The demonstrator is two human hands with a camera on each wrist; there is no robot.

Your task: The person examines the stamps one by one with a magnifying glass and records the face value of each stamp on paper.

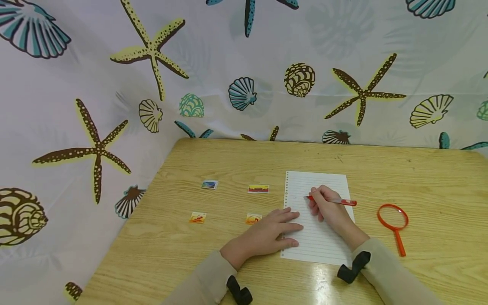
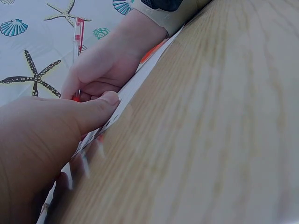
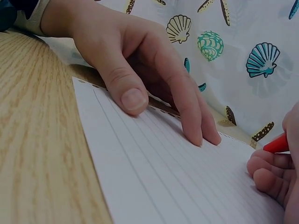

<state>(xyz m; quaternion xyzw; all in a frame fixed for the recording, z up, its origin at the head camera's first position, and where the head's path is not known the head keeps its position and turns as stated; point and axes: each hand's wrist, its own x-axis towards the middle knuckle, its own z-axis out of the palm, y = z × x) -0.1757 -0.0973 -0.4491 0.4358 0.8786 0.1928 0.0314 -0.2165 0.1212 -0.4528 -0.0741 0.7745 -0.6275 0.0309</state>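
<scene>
A sheet of lined paper (image 1: 324,237) with punched holes down its left edge lies on the wooden table. My right hand (image 1: 331,207) pinches a red pen (image 1: 347,202), its tip over the upper part of the sheet. In the left wrist view the clear barrel of the pen (image 2: 77,39) stands up behind the right hand (image 2: 110,60). My left hand (image 1: 267,232) rests with spread fingers on the paper's left edge. The right wrist view shows the left thumb and fingertips (image 3: 134,100) touching the sheet (image 3: 140,158). Any writing is too faint to read.
Right of the paper lies a red magnifying glass (image 1: 398,241). Several small picture cards lie to the left: a blue one (image 1: 209,184), a red and yellow one (image 1: 258,189), an orange one (image 1: 198,217), and another (image 1: 253,218) partly behind the left hand. A shell-patterned cloth (image 1: 213,55) hangs behind the table.
</scene>
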